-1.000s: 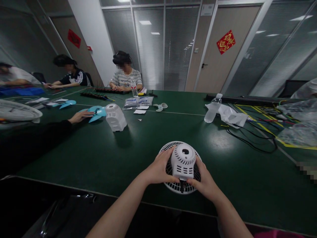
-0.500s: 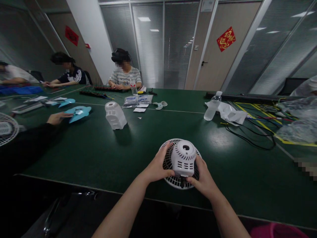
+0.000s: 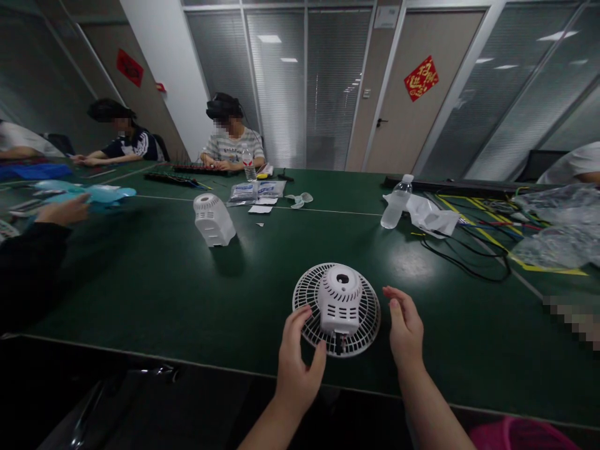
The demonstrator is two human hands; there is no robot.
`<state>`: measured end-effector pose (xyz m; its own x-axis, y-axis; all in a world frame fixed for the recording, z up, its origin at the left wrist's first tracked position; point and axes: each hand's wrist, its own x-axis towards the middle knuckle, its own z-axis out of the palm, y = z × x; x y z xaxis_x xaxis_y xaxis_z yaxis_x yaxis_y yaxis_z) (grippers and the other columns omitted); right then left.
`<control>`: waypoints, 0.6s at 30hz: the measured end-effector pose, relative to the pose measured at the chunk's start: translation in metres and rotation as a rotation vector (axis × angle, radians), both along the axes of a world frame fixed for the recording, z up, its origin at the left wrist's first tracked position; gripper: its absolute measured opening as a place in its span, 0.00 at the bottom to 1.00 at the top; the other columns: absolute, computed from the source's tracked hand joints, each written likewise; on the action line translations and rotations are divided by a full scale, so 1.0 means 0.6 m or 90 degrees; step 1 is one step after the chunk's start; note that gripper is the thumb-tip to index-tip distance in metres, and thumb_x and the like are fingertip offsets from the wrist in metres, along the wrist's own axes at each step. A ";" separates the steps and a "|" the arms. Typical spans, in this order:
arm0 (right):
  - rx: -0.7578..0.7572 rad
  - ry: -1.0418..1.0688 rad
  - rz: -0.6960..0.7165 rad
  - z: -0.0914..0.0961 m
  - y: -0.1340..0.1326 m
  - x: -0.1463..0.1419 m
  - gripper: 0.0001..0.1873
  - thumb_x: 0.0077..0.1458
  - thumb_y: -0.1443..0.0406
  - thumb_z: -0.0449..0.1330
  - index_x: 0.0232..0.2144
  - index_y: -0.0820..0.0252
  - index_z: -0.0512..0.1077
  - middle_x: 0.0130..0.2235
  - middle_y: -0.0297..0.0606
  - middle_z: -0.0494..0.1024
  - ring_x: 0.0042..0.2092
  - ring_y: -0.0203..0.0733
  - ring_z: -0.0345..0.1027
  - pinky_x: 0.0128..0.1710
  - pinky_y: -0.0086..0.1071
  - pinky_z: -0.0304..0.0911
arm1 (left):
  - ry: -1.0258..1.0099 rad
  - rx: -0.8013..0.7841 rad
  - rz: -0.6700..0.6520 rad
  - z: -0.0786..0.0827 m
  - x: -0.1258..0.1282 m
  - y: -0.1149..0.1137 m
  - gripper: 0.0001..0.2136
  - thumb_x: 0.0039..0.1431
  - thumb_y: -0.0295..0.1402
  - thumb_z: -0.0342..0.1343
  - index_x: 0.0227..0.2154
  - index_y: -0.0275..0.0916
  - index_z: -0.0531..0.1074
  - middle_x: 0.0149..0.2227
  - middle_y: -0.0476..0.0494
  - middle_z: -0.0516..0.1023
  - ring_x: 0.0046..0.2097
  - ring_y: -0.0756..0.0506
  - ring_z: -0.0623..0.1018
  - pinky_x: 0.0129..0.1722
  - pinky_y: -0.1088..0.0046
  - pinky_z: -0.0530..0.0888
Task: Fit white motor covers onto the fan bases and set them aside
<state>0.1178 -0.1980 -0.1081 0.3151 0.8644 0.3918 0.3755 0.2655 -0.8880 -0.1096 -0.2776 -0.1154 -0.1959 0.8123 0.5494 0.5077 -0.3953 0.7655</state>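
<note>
A white fan motor housing [image 3: 340,306] with vent slots sits on a round white fan grille [image 3: 370,322], which lies on the green table before me. My left hand [image 3: 300,359] is at the grille's lower left edge, thumb and fingers apart, with nothing between them. Whether its fingertips touch the grille I cannot tell. To the right of the grille and clear of it, my right hand [image 3: 405,325] is held up with its fingers extended, holding nothing. Another white housing [image 3: 213,220] stands farther off to the left.
A water bottle [image 3: 397,201] stands beside a crumpled white bag [image 3: 429,214]. Black cables [image 3: 469,259] and clear plastic bags [image 3: 562,240] lie on the right. At left a co-worker's hand [image 3: 63,209] holds blue fan blades [image 3: 107,195]. A pink bin [image 3: 520,434] is below the front edge.
Both my hands have let go of the housing: the left moved down and toward me, the right outward to the right. The co-worker's hand at left has shifted left with the blue blades.
</note>
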 end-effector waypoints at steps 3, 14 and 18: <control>-0.051 0.021 -0.032 -0.003 0.005 0.002 0.18 0.60 0.56 0.55 0.46 0.60 0.73 0.46 0.47 0.79 0.48 0.51 0.73 0.52 0.47 0.66 | 0.064 -0.004 0.041 0.000 0.031 -0.026 0.29 0.59 0.28 0.55 0.63 0.39 0.57 0.63 0.31 0.64 0.64 0.36 0.67 0.62 0.51 0.69; -0.186 -0.099 0.006 0.001 0.018 0.002 0.23 0.52 0.55 0.57 0.47 0.60 0.75 0.44 0.46 0.81 0.42 0.50 0.75 0.45 0.43 0.68 | 0.122 -0.103 0.086 0.024 0.072 -0.005 0.43 0.49 0.29 0.62 0.67 0.38 0.49 0.64 0.30 0.64 0.64 0.32 0.67 0.61 0.46 0.68; -0.182 -0.121 0.004 -0.005 0.019 0.004 0.23 0.53 0.55 0.56 0.48 0.60 0.75 0.44 0.46 0.81 0.42 0.50 0.75 0.46 0.44 0.68 | 0.097 -0.119 0.128 0.029 0.089 -0.001 0.44 0.46 0.31 0.64 0.66 0.37 0.51 0.63 0.29 0.64 0.64 0.31 0.66 0.62 0.45 0.66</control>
<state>0.1202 -0.1866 -0.1109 0.2543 0.9492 0.1852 0.5413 0.0191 -0.8406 -0.0561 -0.2779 -0.0981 -0.2900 0.8551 0.4297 0.6757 -0.1351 0.7247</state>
